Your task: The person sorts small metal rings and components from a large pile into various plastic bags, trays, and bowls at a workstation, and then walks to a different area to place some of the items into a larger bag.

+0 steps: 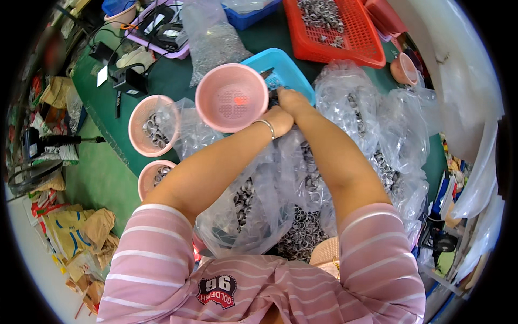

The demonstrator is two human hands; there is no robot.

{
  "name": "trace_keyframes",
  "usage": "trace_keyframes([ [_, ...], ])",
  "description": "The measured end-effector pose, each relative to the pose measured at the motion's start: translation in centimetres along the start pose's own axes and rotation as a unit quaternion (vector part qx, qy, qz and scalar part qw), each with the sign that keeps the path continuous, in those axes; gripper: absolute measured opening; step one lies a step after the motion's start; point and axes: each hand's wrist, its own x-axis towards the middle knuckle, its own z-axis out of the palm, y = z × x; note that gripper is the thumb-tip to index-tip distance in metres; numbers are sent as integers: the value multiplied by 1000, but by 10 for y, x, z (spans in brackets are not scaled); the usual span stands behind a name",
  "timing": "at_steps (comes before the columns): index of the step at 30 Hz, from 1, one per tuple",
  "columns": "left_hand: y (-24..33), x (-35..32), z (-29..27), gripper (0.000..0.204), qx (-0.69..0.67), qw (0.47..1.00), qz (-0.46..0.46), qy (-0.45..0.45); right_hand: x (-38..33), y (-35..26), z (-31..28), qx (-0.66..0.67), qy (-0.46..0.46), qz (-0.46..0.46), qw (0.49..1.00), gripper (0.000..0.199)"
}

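Observation:
My left hand [278, 120], with a silver bracelet at the wrist, meets my right hand [292, 102] just right of a pink plastic bowl [232, 121]. Both hands look closed, and a small dark thing [273, 98] shows at their fingers; its kind is hidden. Beyond my right hand lies a light-blue tray [302, 75] with dark bits in it. Under and around my forearms spread clear plastic bags [270, 210] of small metal ring-shaped parts. The pink bowl's bottom is perforated, with a small orange-red spot on it.
Two pink bowls [135, 127] with metal rings stand at the left. A red basket [372, 54] of metal parts is at the back right, a bag of small parts [216, 46] at the back. Cables and a black adapter [129, 81] lie on the green table [86, 89].

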Motion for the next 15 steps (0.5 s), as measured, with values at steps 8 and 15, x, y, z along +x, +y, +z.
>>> trace_keyframes([
  [8, -32, 37, 29, 28, 217, 966, 135, 28, -12, 11, -4, 25, 101, -53, 993, 27],
  [15, -32, 47, 31, 65, -91, 991, -76, 64, -102, 36, -84, 578, -3, -91, 811, 23],
])
